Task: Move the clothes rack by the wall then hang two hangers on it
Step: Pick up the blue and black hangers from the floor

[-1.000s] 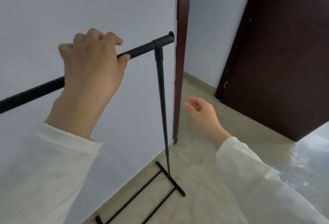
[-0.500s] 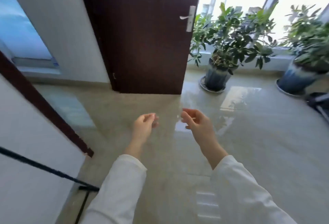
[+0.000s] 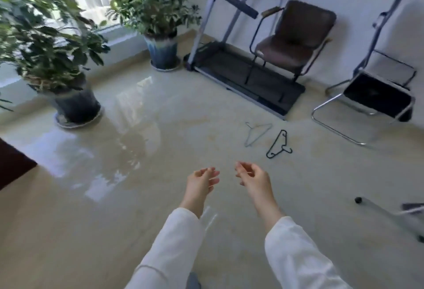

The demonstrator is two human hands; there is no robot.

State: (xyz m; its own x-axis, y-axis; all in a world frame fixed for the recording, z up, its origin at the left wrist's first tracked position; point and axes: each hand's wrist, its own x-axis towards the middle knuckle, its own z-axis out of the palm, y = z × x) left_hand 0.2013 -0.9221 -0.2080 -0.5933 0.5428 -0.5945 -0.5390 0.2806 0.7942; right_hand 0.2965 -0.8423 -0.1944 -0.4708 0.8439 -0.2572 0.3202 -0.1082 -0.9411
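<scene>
With the left hand (image 3: 202, 179) and right hand (image 3: 251, 177) empty and loosely curled at frame centre, the grey wire hanger (image 3: 255, 134) and black hanger (image 3: 278, 145) lying on the floor (image 3: 137, 197) are judged light, thin and best pinched at the hooks.

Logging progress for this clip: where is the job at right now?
Done: cannot confirm from this view; the clothes rack is out of frame. In hand: nothing. The left hand and right hand are both empty, fingers loosely curled, held out toward the floor ahead. Left: both hangers, the grey hanger and the black hanger, lie side by side on the floor near the treadmill, not yet picked up or hung.
</scene>
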